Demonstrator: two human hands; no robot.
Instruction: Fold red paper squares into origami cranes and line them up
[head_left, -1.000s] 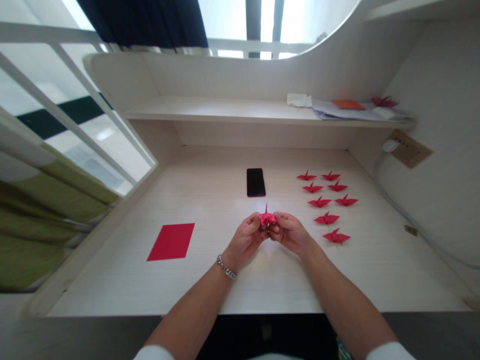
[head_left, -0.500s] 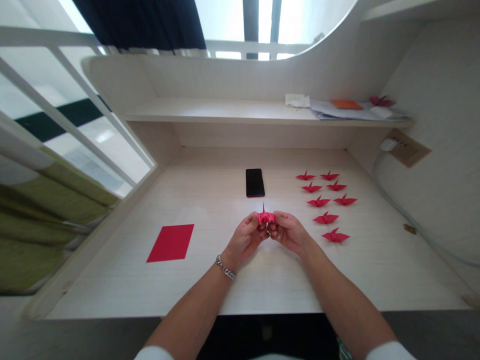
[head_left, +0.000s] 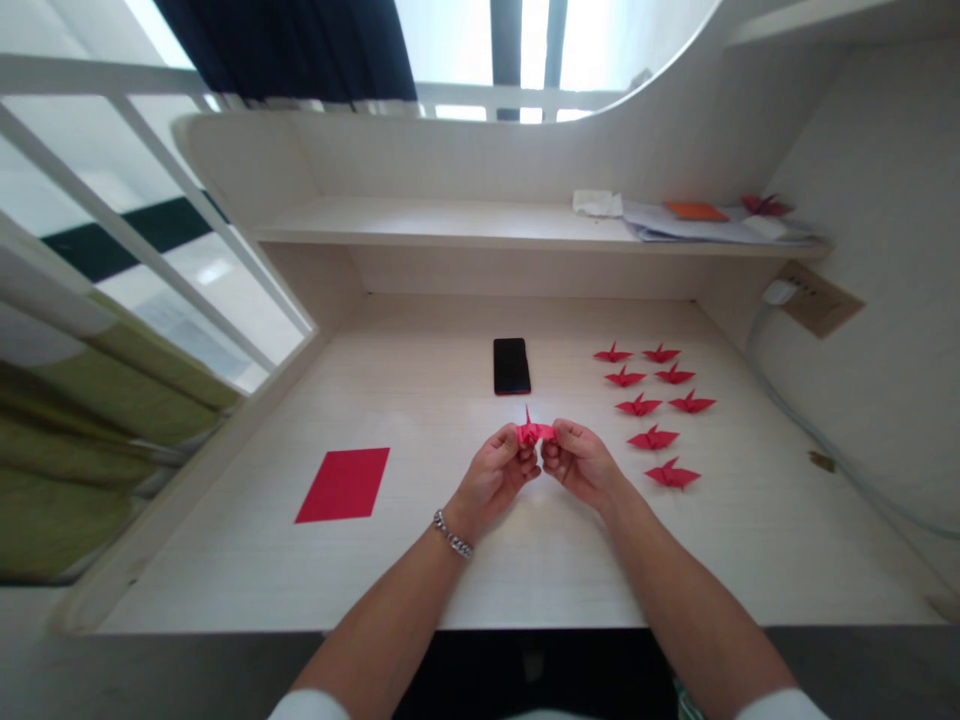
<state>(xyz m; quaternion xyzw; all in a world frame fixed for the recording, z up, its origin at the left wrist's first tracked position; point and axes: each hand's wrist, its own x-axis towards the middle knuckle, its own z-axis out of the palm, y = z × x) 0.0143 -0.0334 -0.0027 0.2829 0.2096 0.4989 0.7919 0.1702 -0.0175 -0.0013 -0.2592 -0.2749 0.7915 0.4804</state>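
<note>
Both hands meet over the middle of the pale wooden desk (head_left: 525, 570) and pinch a small red folded paper crane (head_left: 533, 432). My left hand (head_left: 496, 475), with a metal bracelet at the wrist, grips its left side. My right hand (head_left: 579, 462) grips its right side. A thin point of the crane sticks up between the fingertips. Fingers of both hands are closed on the paper.
Several finished red paper cranes (head_left: 651, 405) lie in two rows to the right. A black phone (head_left: 511, 365) lies beyond the hands. A flat red sheet (head_left: 343, 484) lies at the left. The shelf (head_left: 450, 222) holds papers (head_left: 690, 220). A wall socket (head_left: 814, 295) and cable are at right.
The hands have drawn slightly apart, and the crane's body is spread a little wider between the fingertips. The rest of the desk is unchanged.
</note>
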